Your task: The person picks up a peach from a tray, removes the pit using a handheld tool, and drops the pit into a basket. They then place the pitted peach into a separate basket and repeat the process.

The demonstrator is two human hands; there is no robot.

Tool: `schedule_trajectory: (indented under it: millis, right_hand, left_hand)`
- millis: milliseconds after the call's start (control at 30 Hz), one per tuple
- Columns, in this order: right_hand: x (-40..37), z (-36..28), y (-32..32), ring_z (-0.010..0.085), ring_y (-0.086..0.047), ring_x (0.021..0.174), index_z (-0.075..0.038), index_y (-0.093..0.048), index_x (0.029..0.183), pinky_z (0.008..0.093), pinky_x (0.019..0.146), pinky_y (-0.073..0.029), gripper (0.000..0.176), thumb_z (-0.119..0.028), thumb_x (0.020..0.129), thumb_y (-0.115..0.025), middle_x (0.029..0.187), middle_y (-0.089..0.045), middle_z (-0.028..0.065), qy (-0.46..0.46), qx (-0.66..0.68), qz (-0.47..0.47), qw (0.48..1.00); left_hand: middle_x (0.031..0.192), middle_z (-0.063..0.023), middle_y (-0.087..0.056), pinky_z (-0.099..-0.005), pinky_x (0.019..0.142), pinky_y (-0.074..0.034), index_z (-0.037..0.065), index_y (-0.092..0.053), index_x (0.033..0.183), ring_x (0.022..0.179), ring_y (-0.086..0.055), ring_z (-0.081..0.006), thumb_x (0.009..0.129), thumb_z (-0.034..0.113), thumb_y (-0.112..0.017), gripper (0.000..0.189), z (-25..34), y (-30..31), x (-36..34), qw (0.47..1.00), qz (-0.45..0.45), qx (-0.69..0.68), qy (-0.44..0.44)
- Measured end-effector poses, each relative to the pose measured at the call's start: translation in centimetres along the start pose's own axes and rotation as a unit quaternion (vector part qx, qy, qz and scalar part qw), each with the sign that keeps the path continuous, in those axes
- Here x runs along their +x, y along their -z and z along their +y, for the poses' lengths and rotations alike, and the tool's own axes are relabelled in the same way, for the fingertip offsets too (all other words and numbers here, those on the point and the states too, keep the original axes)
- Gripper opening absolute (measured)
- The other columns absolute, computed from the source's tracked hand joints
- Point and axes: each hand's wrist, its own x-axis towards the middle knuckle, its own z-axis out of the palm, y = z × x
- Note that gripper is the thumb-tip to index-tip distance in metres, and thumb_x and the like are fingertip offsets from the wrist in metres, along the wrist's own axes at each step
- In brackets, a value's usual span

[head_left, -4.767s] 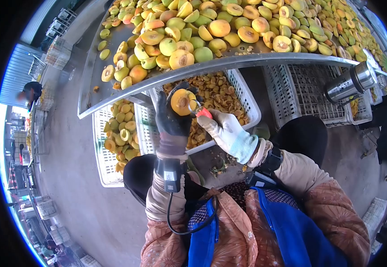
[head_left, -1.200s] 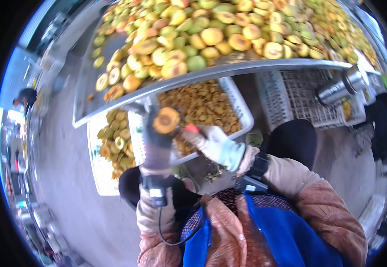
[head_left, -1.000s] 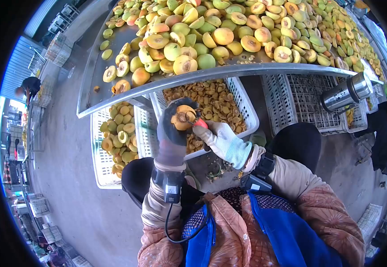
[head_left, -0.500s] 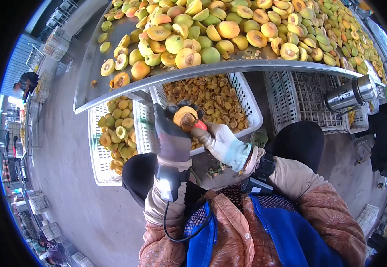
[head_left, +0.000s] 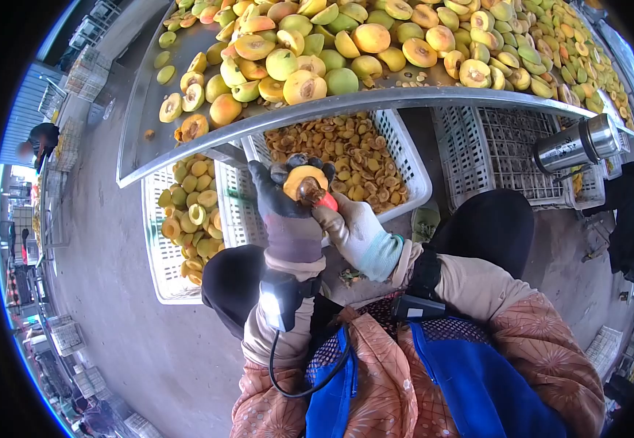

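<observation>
- Broadly, the counter [head_left: 375, 99] is largest: a metal top with a raised rim, heaped with fruit halves [head_left: 372, 39], green, yellow and orange, some lying right by the front edge; its left corner shows more bare metal.
- Below and partly beneath that edge, the middle crate [head_left: 407, 164] holds many small, browner fruit pieces [head_left: 364, 164].
- Just beside it, the left crate [head_left: 153, 244] holds larger fruit halves; floor [head_left: 127, 314] stretches away on its outer side.
- To the right stand slatted crates [head_left: 459, 157], with a strip of floor between them and the middle crate.
- The left hand [head_left: 290, 219], gloved, is half closed, fingers curled around a fruit half; the right hand [head_left: 361, 232], also gloved, pinches the tool by its red handle.
- A steel flask [head_left: 569, 149] is by the counter's right end.
- The fruit half [head_left: 303, 177] sits in the left hand, cut face toward the wearer, above the middle crate and near the counter's front edge.
- Smallest, the tool [head_left: 326, 203] has its head at the middle of that cut face.
</observation>
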Motion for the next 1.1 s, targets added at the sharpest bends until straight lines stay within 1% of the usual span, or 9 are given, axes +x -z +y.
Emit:
schedule_trajectory:
  millis: [367,500,633,700,767,900,967,1033,1100]
  right_hand:
    - [0.7,-0.4,1.5,0.0199,-0.061,0.074,0.005,-0.062,0.095,0.0329,0.066,-0.047,0.062,-0.055,0.091,-0.049,0.075,-0.063,0.0142,-0.013,0.030,-0.102,0.994]
    - [0.5,-3.1,3.5,0.0111,-0.051,0.054,-0.002,-0.060,0.079,0.0263,0.049,-0.041,0.066,-0.066,0.088,-0.047,0.061,-0.055,0.0044,-0.086,0.060,-0.190,0.976]
    - [0.1,-3.7,4.8,0.0074,-0.036,0.038,-0.010,-0.052,0.070,0.0233,0.036,-0.029,0.061,-0.068,0.088,-0.043,0.050,-0.044,-0.0011,-0.291,0.174,-0.309,0.889]
    - [0.3,-2.4,5.0,0.0053,-0.028,0.038,-0.012,-0.058,0.083,0.0219,0.036,-0.022,0.052,-0.062,0.091,-0.045,0.053,-0.043,-0.0032,-0.335,0.268,-0.341,0.836]
    - [0.5,-2.2,5.2,0.0061,-0.031,0.040,-0.012,-0.057,0.082,0.0223,0.037,-0.025,0.053,-0.061,0.092,-0.042,0.053,-0.042,-0.0035,-0.331,0.362,-0.433,0.756]
    - [0.2,-2.8,4.9,0.0079,-0.036,0.041,-0.010,-0.056,0.080,0.0225,0.038,-0.029,0.057,-0.062,0.093,-0.037,0.054,-0.044,-0.0021,-0.278,0.244,-0.155,0.916]
    - [1.3,-0.7,5.3,0.0108,-0.049,0.048,-0.005,-0.056,0.084,0.0281,0.045,-0.042,0.049,-0.053,0.093,-0.048,0.062,-0.054,0.0023,-0.227,0.143,-0.034,0.963]
    - [1.6,-0.4,4.8,0.0095,-0.050,0.053,-0.002,-0.058,0.093,0.0269,0.048,-0.042,0.038,-0.040,0.093,-0.055,0.067,-0.056,0.0024,-0.214,0.119,-0.010,0.969]
    - [1.2,-0.7,4.2,0.0089,-0.052,0.061,0.000,-0.058,0.104,0.0253,0.055,-0.044,0.033,-0.030,0.091,-0.060,0.074,-0.058,0.0028,-0.161,0.059,-0.032,0.985]
  left_hand:
    - [0.069,-0.0102,-0.055,-0.0392,0.056,-0.053,0.011,-0.044,0.073,0.063,-0.058,-0.0284,0.095,0.057,-0.040,0.051,0.5,-0.8,0.0,0.999,0.025,-0.027,0.035]
    - [0.061,-0.0165,-0.052,-0.0424,0.052,-0.051,0.011,-0.040,0.058,0.056,-0.056,-0.0325,0.097,0.056,-0.033,0.060,-0.1,0.8,2.0,0.978,-0.186,0.058,-0.076]
    - [0.062,-0.0200,-0.053,-0.0391,0.050,-0.051,0.013,-0.034,0.050,0.051,-0.053,-0.0353,0.098,0.055,-0.031,0.063,0.4,-0.7,0.8,0.958,-0.278,-0.038,0.061]
    - [0.060,-0.0095,-0.049,-0.0354,0.051,-0.048,0.013,-0.041,0.062,0.062,-0.056,-0.0257,0.097,0.044,-0.044,0.047,1.5,-0.9,0.7,0.937,-0.327,-0.054,0.112]
    - [0.063,-0.0085,-0.049,-0.0361,0.056,-0.051,0.012,-0.048,0.069,0.064,-0.058,-0.0266,0.096,0.043,-0.048,0.041,3.8,-1.2,1.3,0.980,-0.100,0.083,0.151]
    - [0.084,-0.0104,-0.056,-0.0347,0.074,-0.054,0.005,-0.055,0.109,0.084,-0.061,-0.0231,0.096,0.036,-0.052,0.034,9.6,3.5,4.4,0.994,-0.061,0.060,-0.070]
    - [0.081,-0.0092,-0.065,-0.0360,0.073,-0.053,0.010,-0.066,0.108,0.075,-0.063,-0.0183,0.094,0.042,-0.052,0.038,14.4,3.6,5.3,0.928,0.198,0.291,-0.120]
    - [0.083,-0.0105,-0.070,-0.0349,0.074,-0.052,0.010,-0.069,0.106,0.074,-0.066,-0.0215,0.088,0.045,-0.058,0.040,17.7,5.6,7.1,0.586,0.294,0.700,-0.283]
    - [0.089,-0.0133,-0.069,-0.0376,0.076,-0.050,0.009,-0.069,0.103,0.082,-0.065,-0.0268,0.085,0.047,-0.060,0.043,18.6,5.8,8.2,0.539,0.269,0.735,-0.311]
